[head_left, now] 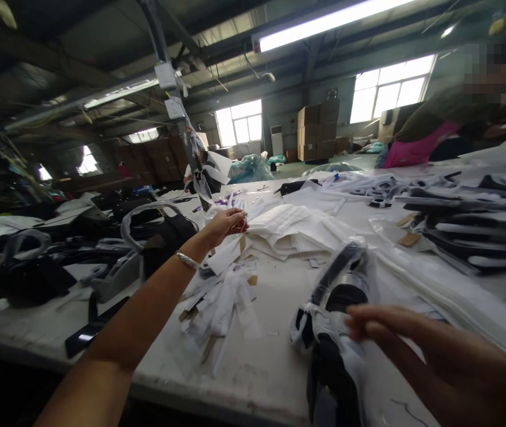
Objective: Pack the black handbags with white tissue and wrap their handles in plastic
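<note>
My left hand (pixel 226 225) reaches out over the white table (pixel 274 379), a silver bracelet on its wrist. Its fingers are pinched on a thin white strip above a loose heap of white strips and paper tags (pixel 223 302). My right hand (pixel 417 344) is low at the near right. Its fingers are closed on the clear plastic wrap of a black item in a bag (pixel 337 296), which lies on the table in front of me. A stack of folded white fabric (pixel 292 228) sits just beyond my left hand.
Black and white goods (pixel 470 225) are stacked at the right. Black bags (pixel 164 237) and dark items crowd the left side, and a dark phone (pixel 86 335) lies near the front edge. Another person (pixel 448 118) bends over the far right. Cardboard boxes (pixel 319 130) stand by the windows.
</note>
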Demonstrator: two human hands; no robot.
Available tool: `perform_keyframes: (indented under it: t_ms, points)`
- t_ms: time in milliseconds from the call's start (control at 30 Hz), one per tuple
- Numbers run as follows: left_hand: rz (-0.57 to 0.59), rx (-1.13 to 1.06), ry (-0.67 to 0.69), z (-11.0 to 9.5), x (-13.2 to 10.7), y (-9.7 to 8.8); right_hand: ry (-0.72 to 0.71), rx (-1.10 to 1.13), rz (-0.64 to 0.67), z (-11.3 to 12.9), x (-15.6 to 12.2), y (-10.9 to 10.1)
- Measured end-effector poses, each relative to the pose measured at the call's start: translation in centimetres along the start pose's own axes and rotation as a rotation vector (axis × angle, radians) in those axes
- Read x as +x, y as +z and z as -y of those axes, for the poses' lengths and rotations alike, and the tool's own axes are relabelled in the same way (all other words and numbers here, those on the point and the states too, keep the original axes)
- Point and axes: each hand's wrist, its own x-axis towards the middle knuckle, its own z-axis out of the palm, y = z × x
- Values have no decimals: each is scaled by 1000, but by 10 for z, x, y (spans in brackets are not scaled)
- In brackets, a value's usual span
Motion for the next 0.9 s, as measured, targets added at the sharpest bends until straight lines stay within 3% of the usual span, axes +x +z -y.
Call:
perform_keyframes:
  t_ms: [100,200,300,400,533,667,800,900]
  points:
    - [69,-73,40,-37,-22,20,142,93,89,-3,51,12]
    - [140,-113,71,-72,-45,44,124,232,187,-9,86,35]
    - [209,-133,99,-102,-68,67,85,364,235,-15,101,52]
    - [276,-160,118,-121,-86,85,190,627,345,-12,100,56]
    - [320,-230,126,-131,-100,102,328,899,436,1,87,45]
    - [374,-245,154,-135,-109,120,456,962,418,14,76,30]
    - [436,-283,177,-138,-119,139,562,1006,294,21,66,14]
    - [469,-329,141,-128,-123,145,579,996,180,19,52,-5]
